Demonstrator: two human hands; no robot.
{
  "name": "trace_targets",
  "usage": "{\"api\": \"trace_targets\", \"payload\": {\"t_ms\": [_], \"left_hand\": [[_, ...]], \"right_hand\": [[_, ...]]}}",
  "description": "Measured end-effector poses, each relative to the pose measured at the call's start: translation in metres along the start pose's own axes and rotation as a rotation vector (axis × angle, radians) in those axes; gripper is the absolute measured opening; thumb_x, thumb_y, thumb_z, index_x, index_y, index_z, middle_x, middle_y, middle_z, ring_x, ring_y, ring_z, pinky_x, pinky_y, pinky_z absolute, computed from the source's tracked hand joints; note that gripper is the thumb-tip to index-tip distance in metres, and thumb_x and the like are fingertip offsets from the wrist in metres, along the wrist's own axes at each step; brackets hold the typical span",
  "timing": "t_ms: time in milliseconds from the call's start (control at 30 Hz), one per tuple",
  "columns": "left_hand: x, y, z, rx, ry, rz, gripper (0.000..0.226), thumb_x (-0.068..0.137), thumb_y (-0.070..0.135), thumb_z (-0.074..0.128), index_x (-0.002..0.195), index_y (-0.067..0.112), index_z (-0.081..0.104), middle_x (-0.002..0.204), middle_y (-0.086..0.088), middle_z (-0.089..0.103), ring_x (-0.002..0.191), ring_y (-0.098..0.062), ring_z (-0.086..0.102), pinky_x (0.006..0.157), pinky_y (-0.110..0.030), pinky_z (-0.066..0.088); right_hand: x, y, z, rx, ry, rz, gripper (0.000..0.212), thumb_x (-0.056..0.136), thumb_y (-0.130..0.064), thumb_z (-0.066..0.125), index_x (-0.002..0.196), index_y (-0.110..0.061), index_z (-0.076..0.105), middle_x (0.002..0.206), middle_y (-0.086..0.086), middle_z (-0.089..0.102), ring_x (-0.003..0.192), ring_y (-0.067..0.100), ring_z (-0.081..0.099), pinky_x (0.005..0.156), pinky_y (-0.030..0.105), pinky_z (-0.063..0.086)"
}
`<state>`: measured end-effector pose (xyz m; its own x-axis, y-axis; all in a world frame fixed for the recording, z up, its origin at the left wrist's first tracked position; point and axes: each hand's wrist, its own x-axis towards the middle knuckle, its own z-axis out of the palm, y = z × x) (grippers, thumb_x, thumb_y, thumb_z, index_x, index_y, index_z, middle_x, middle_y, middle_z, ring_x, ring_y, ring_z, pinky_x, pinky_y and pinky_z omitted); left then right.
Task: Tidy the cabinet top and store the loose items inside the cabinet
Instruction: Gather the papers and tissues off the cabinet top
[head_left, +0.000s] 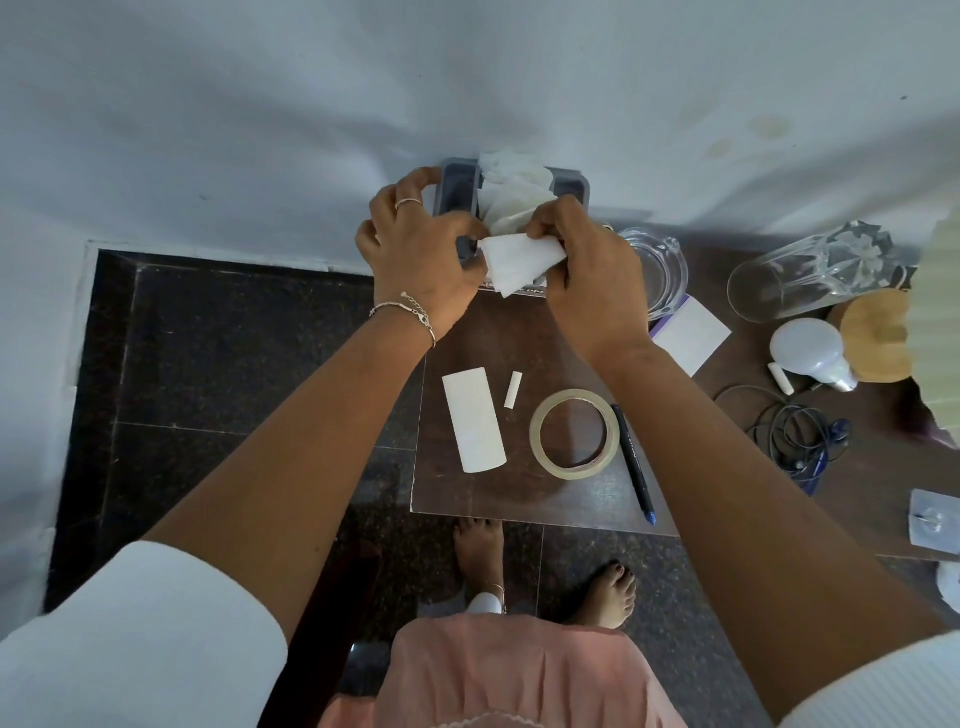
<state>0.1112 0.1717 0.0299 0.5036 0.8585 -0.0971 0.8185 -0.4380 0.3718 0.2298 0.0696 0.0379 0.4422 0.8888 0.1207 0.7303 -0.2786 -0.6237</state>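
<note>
We look straight down on both hands meeting over a grey tissue box (456, 183) that stands at the back of the cabinet's brown tabletop (467, 496), hard against the pale wall (311, 104); loose white tissues (515, 182) stick up out of the box. The left hand (421, 260) pinches the left edge of a folded tissue (519, 264) with its thumb, its other fingers curled beside the box's left side; the right hand (587, 280) has its fingers curled round the tissue's right end; so the tissue hangs between the two hands, just in front of the box and above the tabletop.

Nearer to us on the tabletop lie a white paper strip (474, 420), a small white slip (512, 389) just beside it, a ring of clear tape (574, 434) lying flat, and a dark pen (634, 462) touching the tape's right side. Behind the right wrist sits a glass dish (662, 270), with a white pad (691, 335) just in front of it; further right a clear tumbler (800, 280) lies on its side, a white light bulb (810, 353) rests against a wooden lamp base (878, 332), and a tangle of dark cable (795, 431) lies near the front. Dark stone floor (208, 364) shows to the left of the cabinet.
</note>
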Motion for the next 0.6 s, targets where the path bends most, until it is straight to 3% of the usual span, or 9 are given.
{"api": "trace_targets", "payload": {"t_ms": [367,600], "left_hand": [[0.009,0.006,0.005,0.133,0.014,0.032,0.031,0.078,0.04,0.069,0.104,0.023,0.068,0.144,-0.001,0.039,0.135,-0.029,0.029,0.106,-0.05,0.022],[0.001,0.001,0.003,0.016,-0.003,0.022,0.03,0.074,0.04,0.071,0.102,0.031,0.065,0.145,0.003,0.038,0.136,-0.028,0.026,0.105,-0.049,0.02]], "right_hand": [[0.015,0.006,0.002,-0.073,-0.001,0.071,0.02,0.092,-0.018,0.053,0.108,-0.009,0.06,0.096,0.006,0.065,0.091,0.025,0.055,0.069,0.033,0.041],[0.007,0.009,0.001,-0.139,-0.011,0.039,0.015,0.086,-0.017,0.06,0.1,-0.015,0.064,0.094,0.003,0.067,0.092,0.028,0.058,0.079,0.039,0.042]]}}
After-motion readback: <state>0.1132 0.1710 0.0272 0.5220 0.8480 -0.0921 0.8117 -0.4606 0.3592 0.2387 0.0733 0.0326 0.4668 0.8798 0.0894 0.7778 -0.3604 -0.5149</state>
